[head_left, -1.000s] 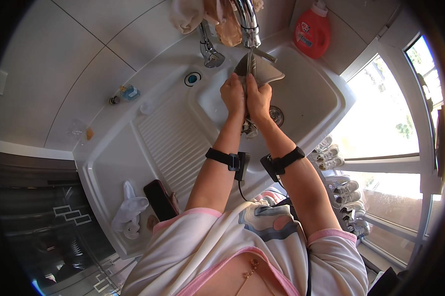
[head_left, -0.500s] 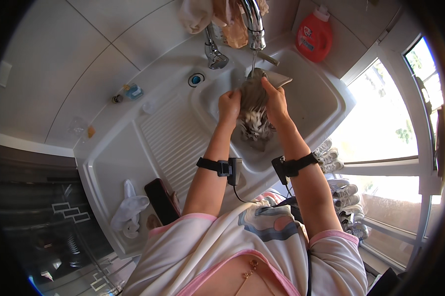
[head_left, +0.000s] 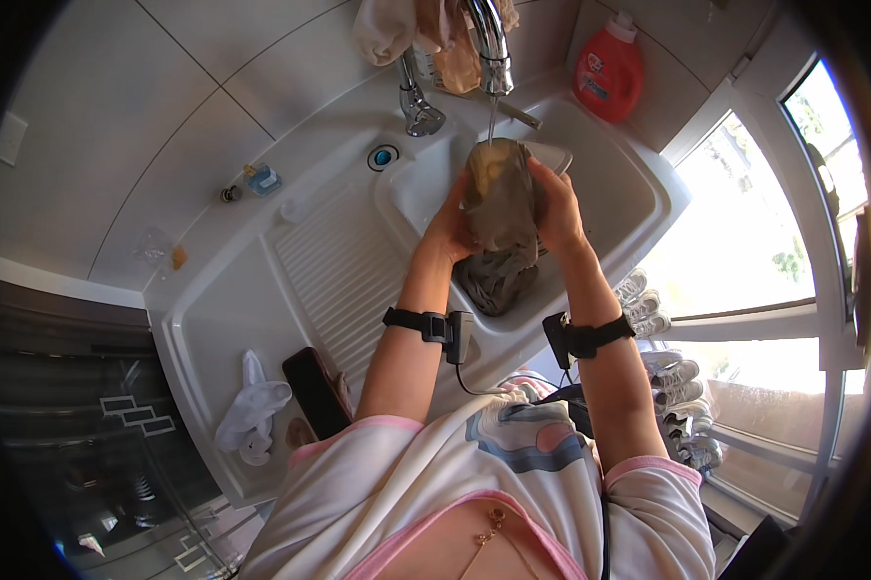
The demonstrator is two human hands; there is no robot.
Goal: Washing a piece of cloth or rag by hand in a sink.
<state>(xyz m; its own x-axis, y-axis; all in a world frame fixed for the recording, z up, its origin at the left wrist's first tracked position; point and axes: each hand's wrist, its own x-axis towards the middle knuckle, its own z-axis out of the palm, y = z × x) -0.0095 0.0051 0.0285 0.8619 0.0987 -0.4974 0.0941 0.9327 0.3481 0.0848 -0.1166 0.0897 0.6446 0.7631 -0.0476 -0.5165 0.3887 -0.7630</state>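
Observation:
A wet grey-brown cloth [head_left: 501, 208] hangs between both hands over the white sink basin [head_left: 621, 198]. My left hand [head_left: 452, 230] grips its left side and my right hand [head_left: 554, 208] grips its right side. The cloth's top end sits right under the chrome tap [head_left: 488, 43], and a thin stream of water runs onto it. Its lower end bunches up in the basin. Both wrists wear black straps with small devices.
A ribbed white draining board [head_left: 334, 271] lies left of the basin. A dark phone [head_left: 315, 391] and a crumpled white cloth [head_left: 252, 411] rest near its front edge. A red detergent bottle [head_left: 609, 72] stands behind the sink. Shoes [head_left: 667, 372] line the floor at right.
Both hands lifted the cloth up out of the basin and turned it upright, bringing its top end under the running tap. The cloth now hangs longer between the hands.

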